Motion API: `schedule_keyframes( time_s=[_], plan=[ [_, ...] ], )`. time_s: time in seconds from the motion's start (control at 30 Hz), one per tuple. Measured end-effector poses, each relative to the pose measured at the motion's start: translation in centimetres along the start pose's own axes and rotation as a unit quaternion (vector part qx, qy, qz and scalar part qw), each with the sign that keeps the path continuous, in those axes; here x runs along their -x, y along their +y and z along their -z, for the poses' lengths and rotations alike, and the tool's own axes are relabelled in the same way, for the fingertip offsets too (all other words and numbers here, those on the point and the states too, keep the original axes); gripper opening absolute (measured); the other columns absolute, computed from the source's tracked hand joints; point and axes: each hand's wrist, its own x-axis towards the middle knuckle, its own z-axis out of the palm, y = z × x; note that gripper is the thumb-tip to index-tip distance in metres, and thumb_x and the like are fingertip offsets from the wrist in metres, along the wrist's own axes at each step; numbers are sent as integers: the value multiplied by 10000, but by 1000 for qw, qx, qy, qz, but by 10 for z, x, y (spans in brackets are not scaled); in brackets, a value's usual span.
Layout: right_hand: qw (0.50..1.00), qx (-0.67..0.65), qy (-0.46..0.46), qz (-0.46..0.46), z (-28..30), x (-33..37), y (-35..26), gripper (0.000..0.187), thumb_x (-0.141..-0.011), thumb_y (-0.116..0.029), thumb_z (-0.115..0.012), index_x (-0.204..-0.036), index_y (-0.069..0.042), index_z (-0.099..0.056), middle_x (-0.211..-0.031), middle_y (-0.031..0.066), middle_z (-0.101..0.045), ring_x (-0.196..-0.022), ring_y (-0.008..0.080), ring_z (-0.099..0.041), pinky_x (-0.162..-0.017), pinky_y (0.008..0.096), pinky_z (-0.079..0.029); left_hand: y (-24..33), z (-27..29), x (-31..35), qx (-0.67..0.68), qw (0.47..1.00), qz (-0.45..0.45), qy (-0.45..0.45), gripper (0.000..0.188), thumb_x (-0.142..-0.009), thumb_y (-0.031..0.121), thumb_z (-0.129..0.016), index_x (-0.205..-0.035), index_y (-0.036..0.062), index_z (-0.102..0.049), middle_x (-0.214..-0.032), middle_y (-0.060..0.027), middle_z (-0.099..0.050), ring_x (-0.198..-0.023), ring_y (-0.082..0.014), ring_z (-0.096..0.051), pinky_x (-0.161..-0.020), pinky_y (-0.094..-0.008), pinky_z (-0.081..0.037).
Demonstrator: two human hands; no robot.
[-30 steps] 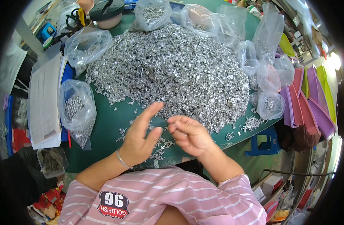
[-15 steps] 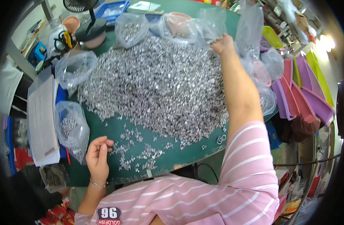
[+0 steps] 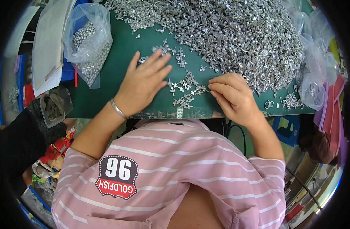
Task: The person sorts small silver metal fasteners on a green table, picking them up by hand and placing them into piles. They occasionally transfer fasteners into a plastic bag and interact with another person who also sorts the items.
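Small silver cross-shaped metal pieces [image 3: 187, 83] lie scattered near the table's front edge, between my two hands. My left hand [image 3: 144, 82] hovers or rests over the left part of this scatter, fingers spread and slightly blurred, and covers some pieces. Right of the scatter, my right hand [image 3: 234, 97] has its thumb and fingers brought together, the tips beside the outermost crosses. Whatever is in that pinch is too small or hidden to make out. Behind both hands rises a large heap of mixed small silver metal parts [image 3: 236, 34].
A clear plastic bag of round silver beads [image 3: 89, 42] stands at left, beside a stack of papers [image 3: 49, 45] and a red stick [image 3: 76, 76]. More clear bags [image 3: 312, 89] line the right side. Rings [image 3: 269, 104] and a small metal cluster [image 3: 292, 101] lie near the right front edge.
My view has tipped down toward the front edge. My right hand has come back from the far bags to the scattered crosses. My left hand has moved over the pieces and spread its fingers.
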Motion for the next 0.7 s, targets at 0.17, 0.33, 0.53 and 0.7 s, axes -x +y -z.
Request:
schedule_keyframes(
  time_s=[0.17,0.33,0.53,0.7],
  plan=[
    [987,53,98,-115,-14,20,-7,177,-722,30,-668,-895,-1,-647,-817,109,-603,-738,288,-569,-668,364,-451,7,-2,-21,92,987,-44,121,261,-750,39,-670,-1009,64,-656,-1010,-79,-630,-923,-264,-590,-821,-361,-422],
    [987,52,58,-140,-32,14,-16,161,-729,41,-659,-884,-2,-646,-853,122,-602,-784,300,-573,-684,368,-466,23,-26,-37,77,995,-24,59,186,-712,46,-692,-888,68,-636,-872,-38,-580,-817,-234,-558,-708,-346,-407],
    [963,70,146,-215,-16,29,-8,148,-742,65,-649,-873,-4,-648,-823,126,-605,-759,290,-588,-657,351,-477,17,-20,-34,126,991,-17,51,138,-728,34,-691,-829,60,-601,-833,-65,-591,-773,-248,-567,-694,-340,-433],
    [979,130,91,-127,-33,22,-11,174,-708,-31,-701,-875,-35,-654,-887,77,-590,-770,261,-541,-686,361,-432,29,-14,-30,317,939,115,73,135,-810,14,-649,-940,35,-623,-791,-47,-615,-715,-132,-612,-606,-251,-468]
  ],
)
